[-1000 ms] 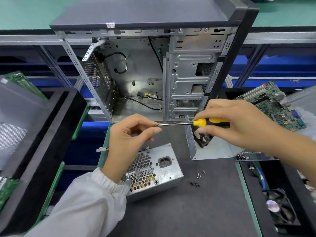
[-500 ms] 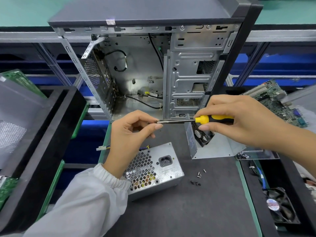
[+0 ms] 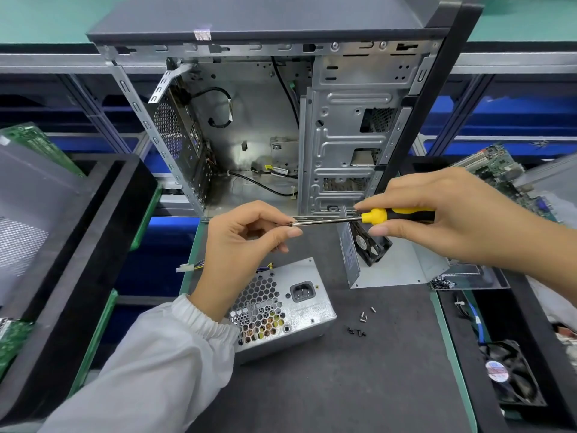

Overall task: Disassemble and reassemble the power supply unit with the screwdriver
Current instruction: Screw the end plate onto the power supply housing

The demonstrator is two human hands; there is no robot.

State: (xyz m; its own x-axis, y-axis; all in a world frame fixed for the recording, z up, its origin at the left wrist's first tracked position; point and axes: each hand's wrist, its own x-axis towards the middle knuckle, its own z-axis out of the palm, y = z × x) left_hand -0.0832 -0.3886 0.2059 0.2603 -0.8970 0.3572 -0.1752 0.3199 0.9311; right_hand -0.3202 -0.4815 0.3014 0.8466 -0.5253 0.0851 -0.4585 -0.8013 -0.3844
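Observation:
My right hand (image 3: 443,214) grips the yellow-and-black handle of the screwdriver (image 3: 377,216), held level above the mat. My left hand (image 3: 243,242) pinches the tip of its steel shaft between thumb and forefinger; any screw there is hidden. Below my left wrist lies the silver power supply body (image 3: 290,307), its honeycomb grille and socket facing up. Its removed cover (image 3: 402,270) with a black fan (image 3: 371,245) stands to the right, below the screwdriver. Several loose screws (image 3: 359,323) lie on the dark mat between them.
An open PC case (image 3: 343,135) stands upright behind my hands. Black trays (image 3: 93,229) with circuit boards flank the left side. A motherboard (image 3: 496,170), a tray with another fan (image 3: 505,373) and a small pile of screws (image 3: 441,281) are on the right.
Both hands and the screwdriver stay nearly in place; my left thumb and forefinger have shifted slightly along the shaft's tip. The view has drifted a little.

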